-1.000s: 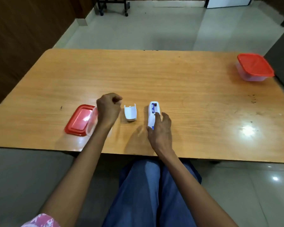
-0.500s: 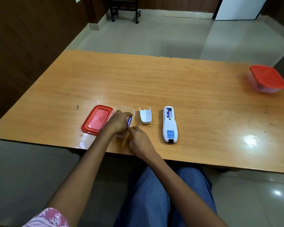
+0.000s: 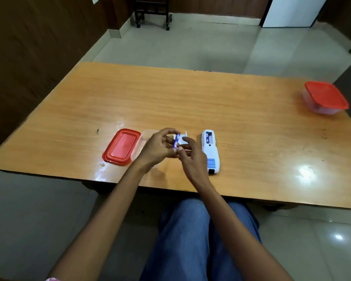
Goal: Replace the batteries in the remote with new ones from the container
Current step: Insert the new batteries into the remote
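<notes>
Since half a second earlier, your left hand [image 3: 157,147] lifted a blue battery [image 3: 176,140] out of the clear container [image 3: 145,136], pinched in its fingers; your right hand [image 3: 192,157] met it, fingertips closed on the battery's lower end. White remote [image 3: 210,153], back up, compartment open, one battery inside, lay just right. Battery cover [image 3: 183,137] behind hands; red lid [image 3: 122,147] left, on the table [image 3: 170,98].

Battery [image 3: 176,140] blue/white; remote [image 3: 210,153] white w/ blue label; lid [image 3: 122,146] red.
</notes>
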